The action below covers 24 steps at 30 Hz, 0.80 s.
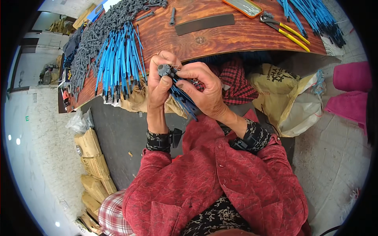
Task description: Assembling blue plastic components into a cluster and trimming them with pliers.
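Observation:
In front of my chest, just off the table's near edge, my left hand is closed around a grey plastic fitting with a round end facing up. A bunch of thin blue rods with dark ends hangs below the fitting, between my two hands. My right hand comes in from the right, its thumb and fingers pinched against the fitting's side. A fine wire-like strand shows by its fingertips. Whether the rods are joined to the fitting is hidden by my fingers.
On the wooden table lie a heap of grey fittings, blue rods at left, more blue rods at right, a dark flat strip, yellow-handled cutters and an orange-rimmed tray. A woven sack stands right.

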Available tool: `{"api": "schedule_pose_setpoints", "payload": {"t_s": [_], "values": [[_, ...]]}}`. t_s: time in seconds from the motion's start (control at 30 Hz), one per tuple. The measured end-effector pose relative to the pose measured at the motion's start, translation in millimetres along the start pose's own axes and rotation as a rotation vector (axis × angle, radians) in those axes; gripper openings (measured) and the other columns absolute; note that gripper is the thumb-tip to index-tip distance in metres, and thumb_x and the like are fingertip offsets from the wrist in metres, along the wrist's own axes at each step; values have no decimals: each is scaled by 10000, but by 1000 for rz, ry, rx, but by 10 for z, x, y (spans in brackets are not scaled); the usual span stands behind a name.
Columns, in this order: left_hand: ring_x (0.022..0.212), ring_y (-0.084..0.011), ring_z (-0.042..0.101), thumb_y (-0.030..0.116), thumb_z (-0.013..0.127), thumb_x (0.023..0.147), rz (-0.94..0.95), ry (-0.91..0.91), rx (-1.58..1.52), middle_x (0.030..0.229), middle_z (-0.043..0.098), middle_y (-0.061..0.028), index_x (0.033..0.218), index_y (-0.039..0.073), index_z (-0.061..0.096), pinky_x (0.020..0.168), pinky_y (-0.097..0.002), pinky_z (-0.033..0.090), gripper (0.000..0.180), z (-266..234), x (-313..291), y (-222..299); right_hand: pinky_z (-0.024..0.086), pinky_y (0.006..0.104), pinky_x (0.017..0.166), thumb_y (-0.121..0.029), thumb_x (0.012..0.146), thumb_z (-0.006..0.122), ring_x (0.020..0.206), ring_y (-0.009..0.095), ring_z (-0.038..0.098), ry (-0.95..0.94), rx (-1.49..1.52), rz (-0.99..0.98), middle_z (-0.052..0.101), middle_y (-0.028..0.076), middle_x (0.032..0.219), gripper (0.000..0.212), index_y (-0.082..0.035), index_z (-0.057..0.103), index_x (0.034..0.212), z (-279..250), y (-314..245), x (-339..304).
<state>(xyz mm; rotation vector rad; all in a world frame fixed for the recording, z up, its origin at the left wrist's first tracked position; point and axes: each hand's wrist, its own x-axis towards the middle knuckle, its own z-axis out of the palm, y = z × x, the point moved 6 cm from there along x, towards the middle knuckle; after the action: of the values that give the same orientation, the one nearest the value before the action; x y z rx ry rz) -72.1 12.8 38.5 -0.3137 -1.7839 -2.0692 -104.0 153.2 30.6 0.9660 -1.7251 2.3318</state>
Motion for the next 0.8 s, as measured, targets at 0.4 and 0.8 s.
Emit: {"api": "schedule_pose_setpoints", "payload": {"t_s": [0.4, 0.8], "values": [[1016, -180, 530, 432, 602, 1001, -12, -34, 456, 1112, 522, -94, 1134, 14, 563, 912, -330, 434, 440, 44, 26, 208, 521, 374, 786, -33, 737, 820, 898, 272, 646, 90, -88, -69, 678, 84, 930, 231, -51, 717, 943, 2, 0, 5], [1014, -231, 547, 478, 624, 974, 35, 76, 204, 1048, 559, -132, 1142, -5, 540, 898, -377, 463, 518, 47, -144, 284, 549, 337, 675, 26, 726, 779, 831, 220, 671, 56, -120, -165, 655, 45, 914, 243, -91, 749, 937, 83, -154, -59]]}}
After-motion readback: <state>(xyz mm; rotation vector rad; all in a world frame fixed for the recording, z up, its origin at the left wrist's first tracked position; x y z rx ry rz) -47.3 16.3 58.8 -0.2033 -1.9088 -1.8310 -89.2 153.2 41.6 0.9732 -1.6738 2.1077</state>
